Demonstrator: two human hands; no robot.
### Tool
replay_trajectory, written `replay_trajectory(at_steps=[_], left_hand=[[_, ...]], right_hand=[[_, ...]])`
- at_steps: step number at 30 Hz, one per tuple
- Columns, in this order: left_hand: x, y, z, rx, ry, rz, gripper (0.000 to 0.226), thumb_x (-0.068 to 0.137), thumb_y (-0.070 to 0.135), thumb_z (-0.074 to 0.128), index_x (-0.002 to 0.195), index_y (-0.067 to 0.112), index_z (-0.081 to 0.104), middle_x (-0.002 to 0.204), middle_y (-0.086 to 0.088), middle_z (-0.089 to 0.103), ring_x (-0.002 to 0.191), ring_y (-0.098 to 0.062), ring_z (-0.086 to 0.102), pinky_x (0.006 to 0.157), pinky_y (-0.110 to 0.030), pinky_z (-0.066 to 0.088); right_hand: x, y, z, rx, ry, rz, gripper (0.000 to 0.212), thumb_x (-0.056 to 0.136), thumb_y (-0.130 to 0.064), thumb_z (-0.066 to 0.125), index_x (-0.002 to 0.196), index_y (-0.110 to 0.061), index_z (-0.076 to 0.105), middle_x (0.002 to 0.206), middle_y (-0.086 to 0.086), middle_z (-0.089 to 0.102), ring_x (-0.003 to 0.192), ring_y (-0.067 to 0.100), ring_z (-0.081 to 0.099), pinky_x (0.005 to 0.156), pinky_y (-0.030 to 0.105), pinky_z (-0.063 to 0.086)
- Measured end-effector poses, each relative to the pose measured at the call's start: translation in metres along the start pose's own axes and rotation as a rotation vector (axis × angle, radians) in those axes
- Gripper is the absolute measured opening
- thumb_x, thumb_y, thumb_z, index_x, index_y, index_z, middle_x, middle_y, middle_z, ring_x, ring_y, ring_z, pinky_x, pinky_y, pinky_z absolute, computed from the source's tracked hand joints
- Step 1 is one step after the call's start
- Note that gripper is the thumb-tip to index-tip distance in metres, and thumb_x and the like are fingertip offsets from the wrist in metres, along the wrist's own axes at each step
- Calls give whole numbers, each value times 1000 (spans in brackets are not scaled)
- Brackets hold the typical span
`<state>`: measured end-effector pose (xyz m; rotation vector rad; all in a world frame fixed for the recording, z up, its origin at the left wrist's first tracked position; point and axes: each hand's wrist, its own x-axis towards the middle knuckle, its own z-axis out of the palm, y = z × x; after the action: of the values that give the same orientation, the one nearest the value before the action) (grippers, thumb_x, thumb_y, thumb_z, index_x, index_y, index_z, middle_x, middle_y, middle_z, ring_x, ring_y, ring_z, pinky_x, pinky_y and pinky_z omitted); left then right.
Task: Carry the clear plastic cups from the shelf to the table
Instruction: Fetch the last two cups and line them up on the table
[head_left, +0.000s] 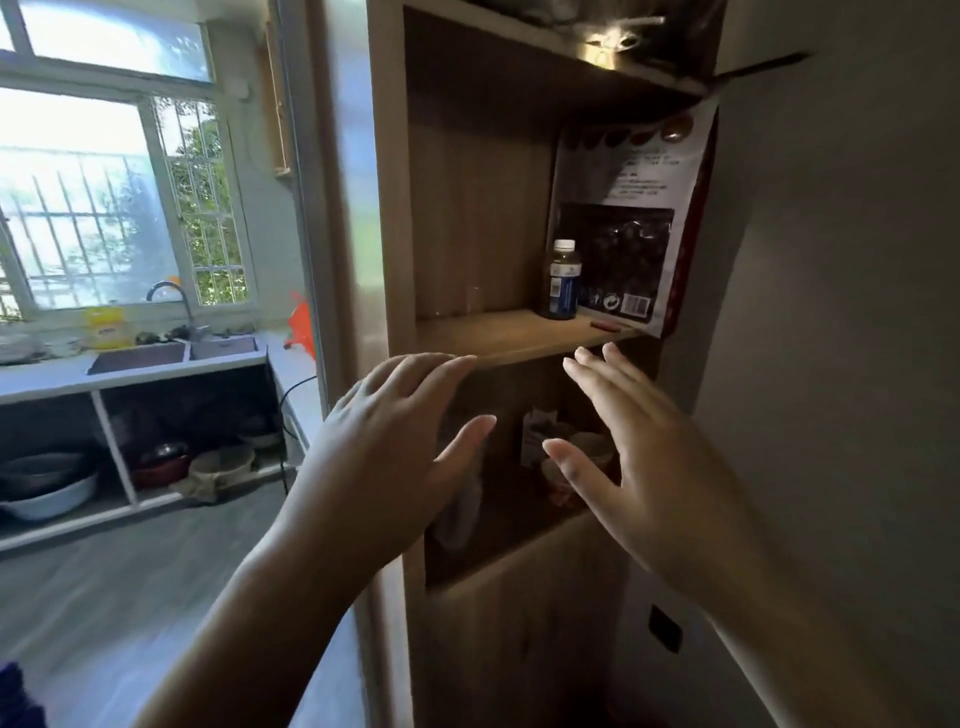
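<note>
A wooden shelf unit stands in front of me, its middle board (519, 338) at about hand height. One clear plastic cup (475, 300) stands faintly visible at the back left of that board. My left hand (395, 447) is raised just below the board's front edge, fingers spread, holding nothing. My right hand (639, 447) is raised beside it, palm turned inward, fingers apart and empty. Both hands are short of the cup. No table is in view.
A dark bottle with a white cap (563, 280) and a large printed bag (631, 223) stand on the board's right half. Below, a lower compartment holds bowls and a packet (576, 457). To the left are a sink counter (171, 358), a window and pots under the counter.
</note>
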<state>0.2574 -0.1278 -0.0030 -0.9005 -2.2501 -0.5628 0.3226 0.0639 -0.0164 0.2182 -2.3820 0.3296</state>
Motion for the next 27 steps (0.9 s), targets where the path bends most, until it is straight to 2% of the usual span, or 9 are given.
replay_trajectory(at_steps=[4,7,10,13,15,18,21,24,27], left_hand=[[38,-9,39,21,-31,1,48,88,50,44,128,24,48,127,5,56,120,-15,45,94,-29,35],[67,-18,65,51,-57,-19,54,86,52,41,130,22,47,130,3,54,123,-15,43,96,-30,35],[94,-28,87,81,-52,-45,59,86,54,40,133,20,45,135,0,51,126,-17,42,99,-33,34],[120,-39,112,125,-21,-82,61,85,50,46,135,16,42,138,-3,49,127,-19,42,100,-31,32],[141,-48,130,182,-22,-106,63,86,46,49,137,11,39,141,-8,45,129,-21,39,104,-27,25],[180,-65,158,247,-65,-186,66,90,48,41,143,13,26,150,-6,31,135,-18,25,105,-22,12],[220,-83,184,246,-61,-319,66,89,52,41,143,19,24,150,-1,31,135,-17,24,107,-33,22],[254,-101,207,267,-91,-443,66,86,51,47,141,20,27,147,-2,35,134,-19,29,106,-38,27],[279,-116,226,293,-125,-491,62,85,51,50,136,20,35,140,-3,43,127,-21,37,101,-38,32]], right_hand=[[20,39,23,24,-18,24,68,85,-58,35,144,-26,23,151,-14,20,137,-7,2,105,10,4],[46,74,38,41,-1,26,71,80,-61,32,143,-29,24,145,-21,17,132,-10,5,99,7,7],[79,105,57,96,-18,-11,71,79,-62,33,142,-29,27,148,-15,27,129,-5,19,99,18,22],[118,137,80,109,-29,-94,65,83,-57,40,141,-29,29,149,-10,31,129,-1,26,99,22,26],[148,159,96,126,-44,-155,62,84,-52,45,140,-29,30,149,-10,32,131,4,30,99,21,26],[201,193,120,141,-113,-238,61,85,-51,45,141,-31,28,150,-11,30,131,8,31,96,20,25],[259,223,142,196,-223,-293,60,84,-53,45,138,-33,29,148,-9,33,125,6,37,95,24,35],[310,243,167,238,-255,-350,56,84,-49,49,135,-31,36,141,-8,42,110,-2,41,81,15,35],[346,254,197,263,-328,-401,52,85,-43,54,133,-28,40,137,-4,47,111,6,48,81,18,37]])
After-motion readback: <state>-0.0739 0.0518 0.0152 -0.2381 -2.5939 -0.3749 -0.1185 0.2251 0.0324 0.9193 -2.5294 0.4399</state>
